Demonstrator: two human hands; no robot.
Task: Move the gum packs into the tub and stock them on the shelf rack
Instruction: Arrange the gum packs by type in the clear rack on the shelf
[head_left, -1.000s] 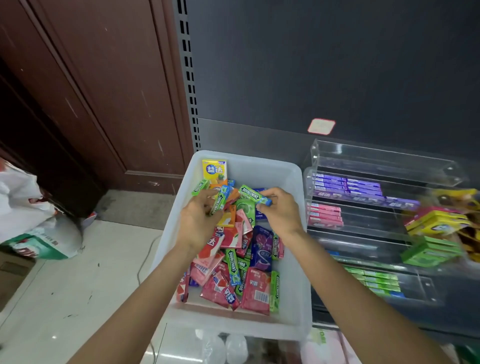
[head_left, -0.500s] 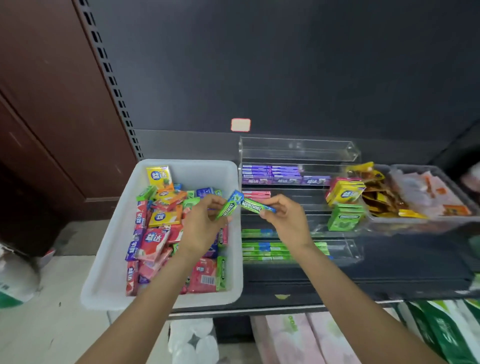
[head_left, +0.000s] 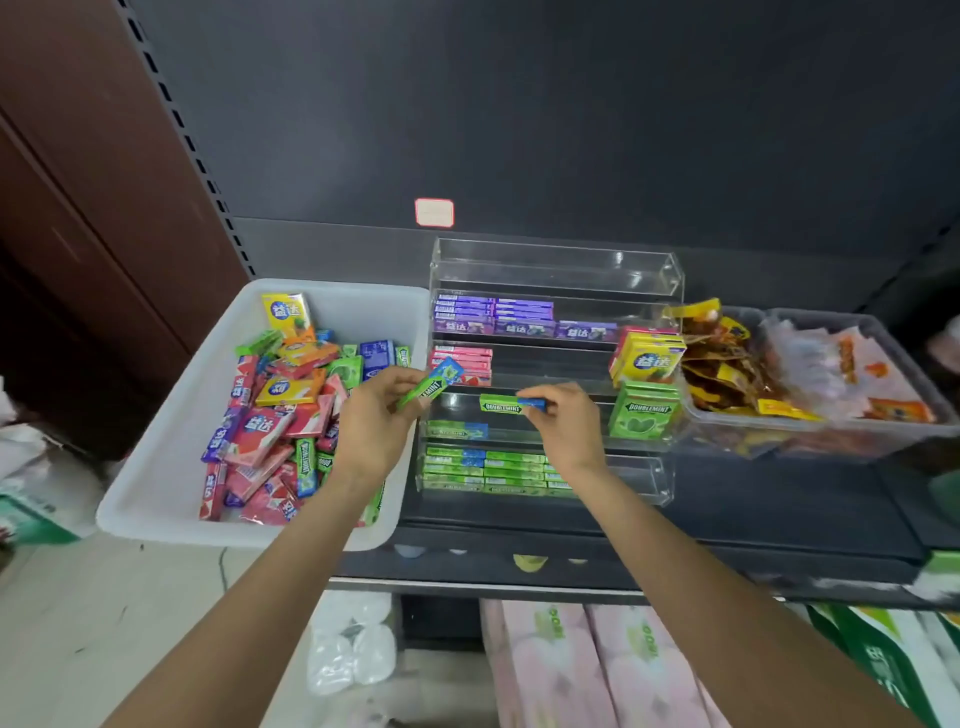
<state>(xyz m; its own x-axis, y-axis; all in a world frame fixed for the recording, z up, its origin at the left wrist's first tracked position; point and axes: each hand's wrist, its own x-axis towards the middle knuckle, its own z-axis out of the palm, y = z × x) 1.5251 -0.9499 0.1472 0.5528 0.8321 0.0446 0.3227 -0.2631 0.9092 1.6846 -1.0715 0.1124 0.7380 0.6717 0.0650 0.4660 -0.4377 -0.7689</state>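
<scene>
Both hands have gone further toward the rack since the frame before, and the two green packs are now apart. The right hand (head_left: 563, 426) pinches a green Doublemint pack (head_left: 511, 404) by its blue end, level, in front of the clear shelf rack (head_left: 644, 275), just above a tier with one similar pack. The left hand (head_left: 374, 415) grips a second green pack (head_left: 431, 387), tilted up to the right. Left of this hand stands the white tub (head_left: 171, 447), full of mixed gum packs (head_left: 275, 415). Right of the right hand lies a tray of snack bags (head_left: 810, 431).
</scene>
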